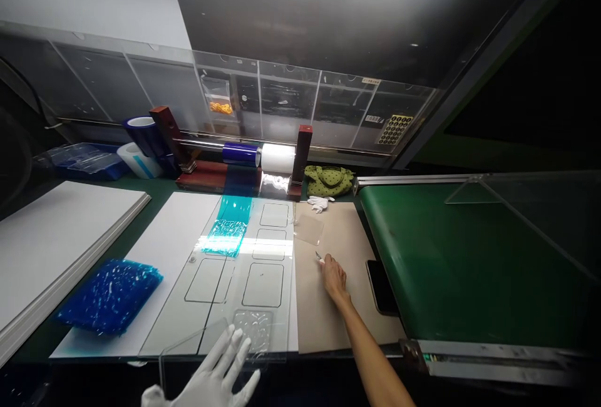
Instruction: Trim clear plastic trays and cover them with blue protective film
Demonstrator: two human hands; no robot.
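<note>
My left hand, in a white glove, is at the bottom edge with its palm up and fingers spread. It bears a clear plastic panel, whose thin edges show near the thumb and fingers. My right hand is bare and closed around a small craft knife, its tip pointing away over the beige board. Just beyond it lies a small clear square sheet. Between my hands is a glass plate over black rounded outlines, with turquoise film running onto it.
A wooden stand carries blue and white film rolls at the back. A blue film-wrapped bundle and stacked white sheets lie left. A phone and green conveyor belt are right.
</note>
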